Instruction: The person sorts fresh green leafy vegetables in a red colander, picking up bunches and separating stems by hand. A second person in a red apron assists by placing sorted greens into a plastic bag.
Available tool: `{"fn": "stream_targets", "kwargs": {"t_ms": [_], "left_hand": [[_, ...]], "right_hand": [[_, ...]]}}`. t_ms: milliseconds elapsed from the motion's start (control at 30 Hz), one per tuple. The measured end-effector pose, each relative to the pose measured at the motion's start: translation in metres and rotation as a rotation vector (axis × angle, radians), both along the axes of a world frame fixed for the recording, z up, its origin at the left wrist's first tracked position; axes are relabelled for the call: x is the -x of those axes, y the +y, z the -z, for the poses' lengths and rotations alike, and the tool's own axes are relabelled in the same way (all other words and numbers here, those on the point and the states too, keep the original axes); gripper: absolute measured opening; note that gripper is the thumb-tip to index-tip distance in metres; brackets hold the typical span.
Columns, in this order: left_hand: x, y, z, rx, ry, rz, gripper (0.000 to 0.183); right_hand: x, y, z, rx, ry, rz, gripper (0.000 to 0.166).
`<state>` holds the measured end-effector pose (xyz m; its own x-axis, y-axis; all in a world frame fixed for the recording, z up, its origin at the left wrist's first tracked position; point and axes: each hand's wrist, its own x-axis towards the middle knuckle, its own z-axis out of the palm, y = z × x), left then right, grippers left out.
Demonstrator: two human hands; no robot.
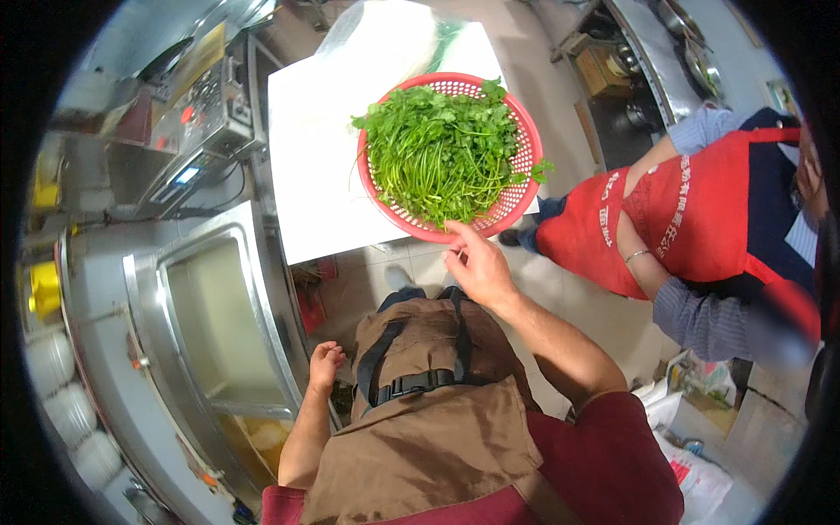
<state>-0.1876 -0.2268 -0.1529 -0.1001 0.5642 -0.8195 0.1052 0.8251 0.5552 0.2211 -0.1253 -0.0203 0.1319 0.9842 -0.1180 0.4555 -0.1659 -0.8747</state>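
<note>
A red plastic colander [430, 234] piled with fresh cilantro [440, 151] sits on the white tabletop [315, 177]. Leaves and stems spill slightly over its rim on the left and right. My right hand [482, 266] is at the colander's near edge, index finger stretched to the rim and thumb apart; no held thing is visible in it. Whether the fingertip presses the rim or a stem cannot be told. My left hand [327, 364] hangs loosely curled beside my brown apron [420, 446], with nothing seen in it, between my body and the steel sink.
A steel sink [216, 315] runs along the left, with a control unit [203, 147] beyond it. Clear plastic wrapping [380, 39] lies at the table's far end. To the right stands a person in a red apron [689, 216]. Bags [689, 472] lie at lower right.
</note>
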Motion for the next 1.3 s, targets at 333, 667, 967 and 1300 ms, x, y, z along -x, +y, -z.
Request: {"fn": "stream_targets", "kwargs": {"t_ms": [333,667,967,1300], "left_hand": [[-0.06,0.181,-0.042,-0.259,0.022,0.582,0.017],[-0.231,0.28,-0.141,-1.236,0.065,1.4,0.034],[-0.254,0.314,-0.129,-1.181,0.47,1.822,0.044],[-0.244,0.322,-0.129,-1.175,0.519,1.841,0.043]], "right_hand": [[0.002,0.034,0.032,0.096,-0.256,0.243,0.031],[0.021,0.079,0.048,0.281,-0.13,0.371,0.047],[0.022,0.089,0.058,0.209,0.103,0.494,0.027],[0.011,0.09,0.065,0.149,0.082,0.61,0.012]]}}
